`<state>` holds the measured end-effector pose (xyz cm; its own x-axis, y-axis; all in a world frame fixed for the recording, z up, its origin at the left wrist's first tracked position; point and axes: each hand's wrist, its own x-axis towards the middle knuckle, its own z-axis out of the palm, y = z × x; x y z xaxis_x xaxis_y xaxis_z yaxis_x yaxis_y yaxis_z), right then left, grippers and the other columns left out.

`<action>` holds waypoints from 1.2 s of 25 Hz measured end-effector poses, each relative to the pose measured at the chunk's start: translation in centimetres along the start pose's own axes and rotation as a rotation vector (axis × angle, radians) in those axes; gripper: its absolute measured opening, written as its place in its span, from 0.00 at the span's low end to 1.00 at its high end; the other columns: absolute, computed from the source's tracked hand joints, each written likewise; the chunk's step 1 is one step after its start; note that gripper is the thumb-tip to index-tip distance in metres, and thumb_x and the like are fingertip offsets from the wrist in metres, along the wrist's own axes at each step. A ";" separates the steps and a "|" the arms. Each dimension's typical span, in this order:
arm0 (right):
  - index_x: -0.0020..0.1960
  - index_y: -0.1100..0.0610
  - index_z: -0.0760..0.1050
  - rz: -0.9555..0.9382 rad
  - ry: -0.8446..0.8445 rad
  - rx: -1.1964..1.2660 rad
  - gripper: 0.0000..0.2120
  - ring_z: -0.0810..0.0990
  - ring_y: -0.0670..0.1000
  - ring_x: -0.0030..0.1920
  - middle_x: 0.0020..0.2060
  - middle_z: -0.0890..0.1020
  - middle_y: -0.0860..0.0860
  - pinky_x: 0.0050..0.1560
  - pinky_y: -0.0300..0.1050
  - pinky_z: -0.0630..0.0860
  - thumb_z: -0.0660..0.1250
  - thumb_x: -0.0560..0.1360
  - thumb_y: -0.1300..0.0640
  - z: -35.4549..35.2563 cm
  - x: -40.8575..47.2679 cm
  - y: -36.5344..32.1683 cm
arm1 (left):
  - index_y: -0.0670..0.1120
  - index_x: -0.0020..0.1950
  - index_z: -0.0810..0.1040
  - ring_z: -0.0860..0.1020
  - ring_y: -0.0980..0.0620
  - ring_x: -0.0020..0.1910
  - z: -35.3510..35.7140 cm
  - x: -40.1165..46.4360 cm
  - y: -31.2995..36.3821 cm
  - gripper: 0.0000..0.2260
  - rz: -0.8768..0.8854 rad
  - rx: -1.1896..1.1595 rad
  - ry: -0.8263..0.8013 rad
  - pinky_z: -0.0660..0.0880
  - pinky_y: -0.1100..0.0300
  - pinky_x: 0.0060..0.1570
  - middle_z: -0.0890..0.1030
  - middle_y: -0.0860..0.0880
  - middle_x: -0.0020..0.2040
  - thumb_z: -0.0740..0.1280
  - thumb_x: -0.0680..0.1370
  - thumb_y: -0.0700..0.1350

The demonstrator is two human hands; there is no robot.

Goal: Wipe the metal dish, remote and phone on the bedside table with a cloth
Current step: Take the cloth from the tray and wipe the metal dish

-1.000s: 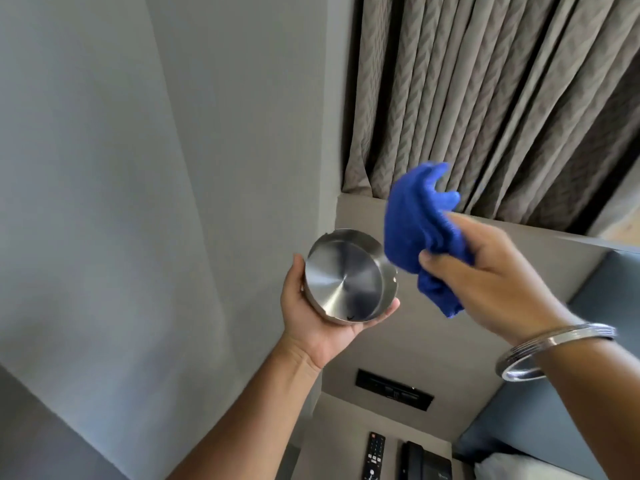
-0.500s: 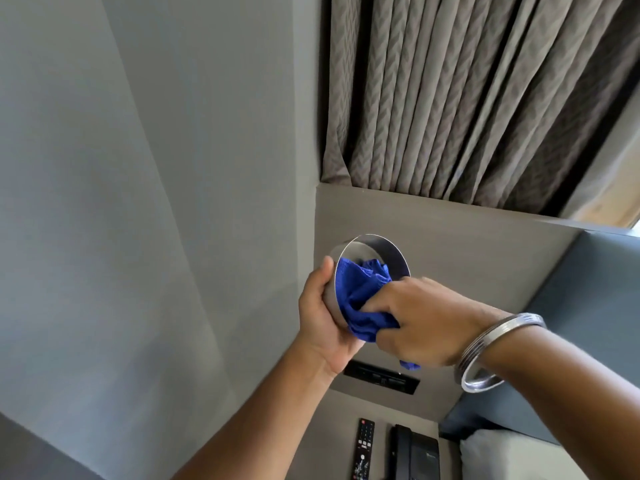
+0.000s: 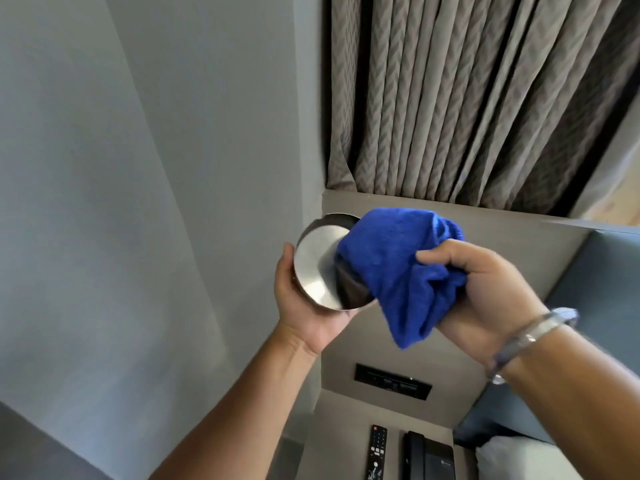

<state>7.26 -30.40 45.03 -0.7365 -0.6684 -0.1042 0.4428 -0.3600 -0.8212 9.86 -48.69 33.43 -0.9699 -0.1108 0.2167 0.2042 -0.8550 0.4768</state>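
Note:
My left hand [image 3: 304, 313] holds the round metal dish [image 3: 317, 268] up in the air, tilted so its shiny inside faces right. My right hand [image 3: 485, 289] grips a bunched blue cloth [image 3: 398, 271], which presses against the dish's right rim and hides that part of it. Far below, on the bedside table [image 3: 332, 441], lie a black remote [image 3: 376, 452] and a black phone [image 3: 429, 457], both cut off by the bottom edge.
A black switch panel [image 3: 393, 381] sits in the beige headboard wall above the table. Grey curtains [image 3: 467, 98] hang behind. A grey wall fills the left. A blue padded headboard [image 3: 595, 282] and a white pillow [image 3: 512, 459] are at the right.
The cloth was first held apart from the dish, then pushed inside it. Now it has come out over the right rim, and more of the dish's inside shows.

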 end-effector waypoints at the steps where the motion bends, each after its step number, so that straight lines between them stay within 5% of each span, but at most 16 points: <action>1: 0.60 0.66 0.72 -0.046 -0.009 -0.051 0.23 0.70 0.57 0.51 0.46 0.70 0.59 0.63 0.56 0.73 0.63 0.66 0.66 -0.5 -0.7 -0.5 | 0.47 0.70 0.76 0.71 0.36 0.70 -0.7 -0.2 0.6 0.33 -0.009 -0.052 -0.024 0.67 0.36 0.65 0.76 0.40 0.69 0.66 0.72 0.67; 4: 0.56 0.65 0.76 -0.233 0.001 -0.193 0.20 0.82 0.57 0.45 0.44 0.82 0.60 0.41 0.48 0.81 0.64 0.64 0.65 -1.7 -2.6 -1.8 | 0.47 0.75 0.68 0.62 0.34 0.75 -1.7 -0.9 1.2 0.40 -0.041 -0.100 -0.090 0.61 0.35 0.69 0.66 0.39 0.76 0.64 0.71 0.72; 8: 0.45 0.60 0.77 -0.353 0.016 -0.512 0.08 0.76 0.56 0.40 0.39 0.78 0.58 0.39 0.48 0.74 0.65 0.66 0.66 -2.1 -3.2 -1.4 | 0.45 0.78 0.60 0.55 0.35 0.77 -2.2 -1.2 0.9 0.45 -0.054 -0.100 -0.201 0.56 0.39 0.72 0.52 0.39 0.81 0.59 0.71 0.74; 13: 0.42 0.65 0.69 -0.417 -0.081 -0.768 0.06 0.69 0.54 0.35 0.34 0.71 0.56 0.34 0.45 0.69 0.62 0.67 0.63 -1.6 -2.6 0.5 | 0.47 0.73 0.70 0.66 0.37 0.73 -1.7 -1.4 -0.2 0.38 -0.070 -0.102 -0.188 0.58 0.34 0.70 0.70 0.39 0.73 0.62 0.73 0.71; 17: 0.42 0.66 0.66 -0.496 -0.094 -0.877 0.06 0.67 0.49 0.32 0.32 0.68 0.56 0.29 0.41 0.68 0.60 0.67 0.65 -1.9 -2.4 0.5 | 0.48 0.79 0.59 0.53 0.34 0.78 -1.4 -1.7 0.0 0.43 -0.053 -0.123 -0.110 0.56 0.33 0.72 0.54 0.38 0.80 0.64 0.72 0.70; 19: 0.41 0.67 0.65 -0.520 -0.085 -0.920 0.05 0.67 0.48 0.29 0.31 0.66 0.59 0.26 0.39 0.67 0.59 0.67 0.66 -1.9 -2.3 0.2 | 0.50 0.78 0.62 0.57 0.31 0.76 -1.0 -1.5 0.0 0.41 -0.064 -0.171 -0.050 0.58 0.32 0.71 0.59 0.36 0.79 0.66 0.71 0.69; 23: 0.39 0.60 0.65 -0.502 -0.103 -1.041 0.04 0.65 0.57 0.28 0.30 0.66 0.59 0.26 0.41 0.67 0.57 0.68 0.67 -1.7 -2.1 0.3 | 0.46 0.68 0.77 0.70 0.28 0.68 -0.2 -1.2 -0.5 0.33 -0.068 -0.159 0.066 0.65 0.30 0.66 0.74 0.33 0.68 0.71 0.70 0.66; 27: 0.39 0.52 0.68 -0.495 -0.088 -1.251 0.13 0.67 0.46 0.27 0.28 0.71 0.52 0.27 0.34 0.69 0.58 0.70 0.70 -1.3 -1.4 0.6 | 0.47 0.68 0.78 0.73 0.31 0.67 1.0 -1.4 -0.8 0.32 -0.134 -0.080 0.076 0.67 0.33 0.66 0.75 0.35 0.68 0.69 0.72 0.67; 30: 0.52 0.46 0.70 -0.491 -0.116 -1.606 0.16 0.75 0.46 0.36 0.37 0.78 0.42 0.37 0.43 0.74 0.58 0.69 0.62 -0.6 -0.3 1.0 | 0.50 0.72 0.73 0.74 0.40 0.68 1.8 -1.6 -1.8 0.31 -0.164 0.076 0.053 0.71 0.42 0.63 0.76 0.42 0.70 0.61 0.76 0.67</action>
<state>7.63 -30.17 43.96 -0.5656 -0.7695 0.2964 -0.7879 0.3982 -0.4696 11.23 -46.06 33.73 -0.9963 -0.0017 0.0864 0.0505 -0.8232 0.5655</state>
